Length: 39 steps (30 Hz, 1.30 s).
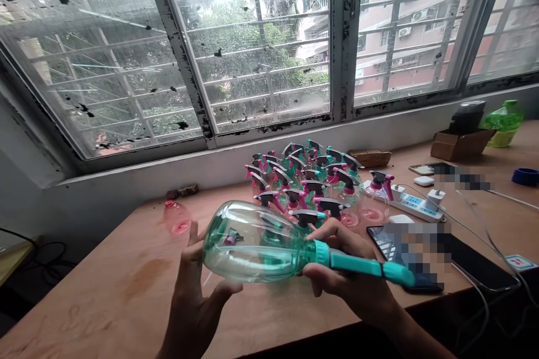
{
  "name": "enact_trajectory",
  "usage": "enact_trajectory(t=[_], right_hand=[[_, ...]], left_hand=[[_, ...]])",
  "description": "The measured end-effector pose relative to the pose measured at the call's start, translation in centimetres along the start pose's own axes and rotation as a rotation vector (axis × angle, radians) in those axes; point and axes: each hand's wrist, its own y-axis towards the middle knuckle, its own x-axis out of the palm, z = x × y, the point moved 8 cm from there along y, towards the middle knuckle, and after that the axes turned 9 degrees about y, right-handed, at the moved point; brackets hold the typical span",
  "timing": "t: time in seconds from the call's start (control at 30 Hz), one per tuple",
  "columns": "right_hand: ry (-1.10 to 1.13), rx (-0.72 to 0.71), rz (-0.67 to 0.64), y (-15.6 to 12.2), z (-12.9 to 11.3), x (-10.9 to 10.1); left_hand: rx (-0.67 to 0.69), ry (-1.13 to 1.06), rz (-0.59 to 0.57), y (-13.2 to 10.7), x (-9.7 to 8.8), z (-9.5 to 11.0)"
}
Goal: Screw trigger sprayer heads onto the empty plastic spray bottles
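A clear green spray bottle (252, 249) lies on its side in the air above the table, its base to the left and its teal trigger head (357, 263) to the right. My right hand (353, 275) is closed round the neck and collar, thumb below and fingers above. Round the broad base curls my left hand (193, 286), with the thumb under the bottle and some fingers partly hidden behind it. Behind the bottle stand several spray bottles (347, 185) with pink or teal parts on dark trigger heads.
A headless pink bottle (176, 217) is on the table's left side. To the right are phones (475, 261), a power strip (415, 205) with cables, a cardboard box (458, 143) and a green plastic bottle (505, 123). Windows line the back wall; the table's front edge is close.
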Motion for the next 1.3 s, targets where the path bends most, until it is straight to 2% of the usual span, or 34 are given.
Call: enact_trajectory(t=[0.17, 0.3, 0.37, 0.53, 0.63, 0.7, 0.77, 0.87, 0.93, 1.0, 1.1, 1.2, 1.3], right_hand=[[0.107, 0.078, -0.037, -0.1, 0.8, -0.2], [-0.048, 0.031, -0.028, -0.3, 0.7, -0.4], [-0.039, 0.058, -0.043, -0.2, 1.0, -0.2], [0.137, 0.087, -0.061, 0.3, 1.1, 0.1], [0.014, 0.026, -0.038, 0.1, 0.4, -0.2], [-0.095, -0.036, -0.044, -0.3, -0.2, -0.1], [-0.13, -0.06, -0.081, -0.5, -0.3, 0.2], [0.007, -0.014, -0.077, -0.3, 0.5, 0.2], [0.155, 0.05, -0.073, 0.0, 1.2, 0.2], [0.265, 0.117, -0.121, 0.2, 1.7, 0.6], [0.307, 0.149, -0.153, 0.2, 1.6, 0.6], [0.2, 0.095, -0.091, -0.1, 0.8, -0.1], [0.057, 0.066, -0.074, -0.6, 0.3, -0.3]], left_hand=[[0.141, -0.015, 0.0, 0.2, 0.5, 1.8], [0.023, -0.051, -0.074, -0.4, 0.9, 0.3], [-0.006, -0.06, -0.071, -0.5, 0.8, -0.1], [0.106, -0.028, -0.001, 0.2, 0.5, 1.5], [0.128, 0.006, -0.021, 0.3, 0.7, 1.7], [0.093, -0.039, -0.075, 0.1, 0.9, 1.1], [0.038, -0.088, -0.048, 0.0, 0.5, 0.5], [0.031, -0.113, 0.041, 0.2, -0.2, 0.6], [0.086, -0.13, 0.053, 0.5, -0.2, 1.4], [0.151, -0.131, 0.071, 0.8, -0.3, 2.3], [0.207, -0.095, 0.069, 0.6, -0.1, 2.9], [0.143, -0.07, 0.011, 0.1, 0.4, 1.8], [0.029, -0.019, 0.026, -0.4, 0.2, 0.1]])
